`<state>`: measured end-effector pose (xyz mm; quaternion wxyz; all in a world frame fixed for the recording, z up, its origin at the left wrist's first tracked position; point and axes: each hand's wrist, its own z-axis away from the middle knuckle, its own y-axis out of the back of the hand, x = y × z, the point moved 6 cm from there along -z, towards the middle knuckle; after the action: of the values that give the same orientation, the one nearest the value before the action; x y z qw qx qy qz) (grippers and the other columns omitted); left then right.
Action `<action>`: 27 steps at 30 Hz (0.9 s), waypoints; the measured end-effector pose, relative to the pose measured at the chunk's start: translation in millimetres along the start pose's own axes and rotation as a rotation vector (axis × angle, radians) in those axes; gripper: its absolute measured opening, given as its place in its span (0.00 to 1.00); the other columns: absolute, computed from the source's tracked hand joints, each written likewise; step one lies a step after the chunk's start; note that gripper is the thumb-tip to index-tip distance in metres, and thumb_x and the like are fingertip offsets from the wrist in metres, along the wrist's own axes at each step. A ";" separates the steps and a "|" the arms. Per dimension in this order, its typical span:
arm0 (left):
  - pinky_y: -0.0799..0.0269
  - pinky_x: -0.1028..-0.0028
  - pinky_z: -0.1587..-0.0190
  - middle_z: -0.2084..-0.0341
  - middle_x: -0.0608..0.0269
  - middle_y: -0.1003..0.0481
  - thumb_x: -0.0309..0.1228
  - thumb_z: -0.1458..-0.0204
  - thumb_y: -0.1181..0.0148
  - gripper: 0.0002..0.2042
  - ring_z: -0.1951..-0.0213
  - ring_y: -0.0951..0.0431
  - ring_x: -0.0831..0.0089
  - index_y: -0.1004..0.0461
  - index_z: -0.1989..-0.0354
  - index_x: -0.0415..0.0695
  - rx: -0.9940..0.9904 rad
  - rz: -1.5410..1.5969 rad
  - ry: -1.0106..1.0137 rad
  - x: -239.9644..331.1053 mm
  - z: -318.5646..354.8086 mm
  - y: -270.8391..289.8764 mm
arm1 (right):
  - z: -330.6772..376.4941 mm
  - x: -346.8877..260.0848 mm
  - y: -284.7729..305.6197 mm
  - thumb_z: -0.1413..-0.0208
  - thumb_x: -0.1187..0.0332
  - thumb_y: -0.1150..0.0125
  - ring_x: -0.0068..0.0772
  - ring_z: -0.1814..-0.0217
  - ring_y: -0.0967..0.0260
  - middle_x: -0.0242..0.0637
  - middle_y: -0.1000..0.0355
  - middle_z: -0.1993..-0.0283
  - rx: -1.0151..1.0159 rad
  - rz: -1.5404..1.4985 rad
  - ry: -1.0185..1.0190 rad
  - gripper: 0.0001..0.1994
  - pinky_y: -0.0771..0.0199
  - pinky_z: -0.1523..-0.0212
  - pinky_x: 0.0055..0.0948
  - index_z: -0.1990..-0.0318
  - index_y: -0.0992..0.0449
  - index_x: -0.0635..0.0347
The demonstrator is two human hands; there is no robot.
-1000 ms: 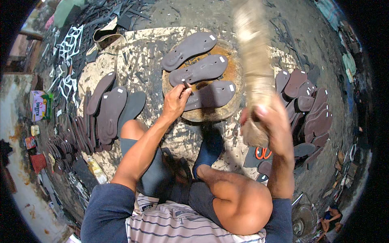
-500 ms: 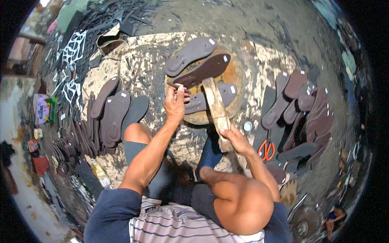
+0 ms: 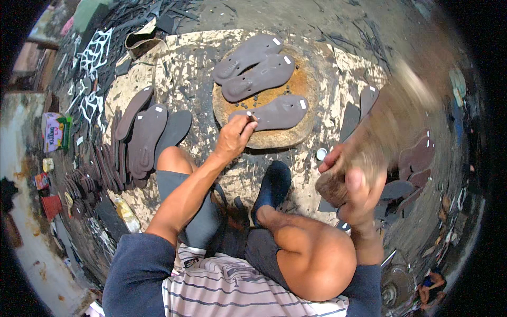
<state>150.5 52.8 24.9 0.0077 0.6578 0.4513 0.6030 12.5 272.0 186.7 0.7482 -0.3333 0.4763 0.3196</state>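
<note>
Brown and flat, the near sole (image 3: 282, 112) lies across the front of a round wooden block (image 3: 274, 140), a pale tag on its right end and its left end partly under the left grip (image 3: 235, 133). That grip is closed, thumb and fingers pinching a short dark punch (image 3: 250, 117) that stands roughly upright over the sole; its lower end is hidden, so whether it touches cannot be told. Farther back on the block, the middle sole (image 3: 260, 80) and the far sole (image 3: 247, 57) lie close together, each tagged likewise, and small dark bits (image 3: 252, 99) are scattered on the wood in front of them. Off to the right, well apart from the block, the right grip (image 3: 364, 190) is wrapped around one end of a wooden club (image 3: 377, 127), whose other end slants up and away to the right, badly blurred. A white cap (image 3: 321, 154) sits just beside that grip's fingers. Under the block spreads a pale, dark-stained board (image 3: 185, 55). More soles are heaped on both sides, the left pile (image 3: 145, 140) near the person's knee (image 3: 174, 158) and the right pile (image 3: 417, 153) partly behind the club.
</note>
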 end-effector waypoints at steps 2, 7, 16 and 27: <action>0.26 0.57 0.55 0.66 0.49 0.23 0.27 0.42 0.39 0.08 0.60 0.22 0.48 0.24 0.57 0.36 -0.057 -0.002 -0.112 8.7 -3.5 -25.5 | 4.8 83.3 36.9 0.35 0.55 0.42 0.36 0.60 0.24 0.44 0.25 0.57 -0.111 0.156 -0.367 0.26 0.21 0.55 0.35 0.41 0.35 0.67; 0.27 0.55 0.57 0.68 0.51 0.24 0.28 0.43 0.40 0.10 0.59 0.23 0.47 0.25 0.57 0.35 -0.015 -0.065 -0.220 -7.3 -7.6 -20.0 | -8.4 160.0 25.0 0.33 0.60 0.42 0.26 0.43 0.33 0.34 0.28 0.44 -0.215 0.416 -0.201 0.28 0.31 0.42 0.32 0.31 0.39 0.63; 0.23 0.65 0.62 0.66 0.54 0.23 0.35 0.34 0.44 0.11 0.65 0.20 0.65 0.27 0.59 0.38 -0.249 0.153 0.136 10.4 16.7 -30.6 | -39.3 175.8 13.8 0.34 0.56 0.38 0.26 0.45 0.32 0.36 0.29 0.44 -0.031 0.123 -0.227 0.30 0.30 0.43 0.27 0.33 0.39 0.66; 0.39 0.49 0.36 0.39 0.44 0.33 0.42 0.50 0.30 0.34 0.40 0.32 0.44 0.33 0.31 0.57 -0.410 -0.329 -0.327 -7.9 -53.7 -21.6 | -72.4 136.6 52.7 0.38 0.68 0.35 0.31 0.44 0.29 0.40 0.28 0.44 0.345 0.071 0.331 0.27 0.29 0.41 0.32 0.37 0.39 0.67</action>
<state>95.9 32.1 21.3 0.3102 0.6488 0.4137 0.5582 -18.9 266.0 26.6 0.6943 -0.2315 0.6513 0.2005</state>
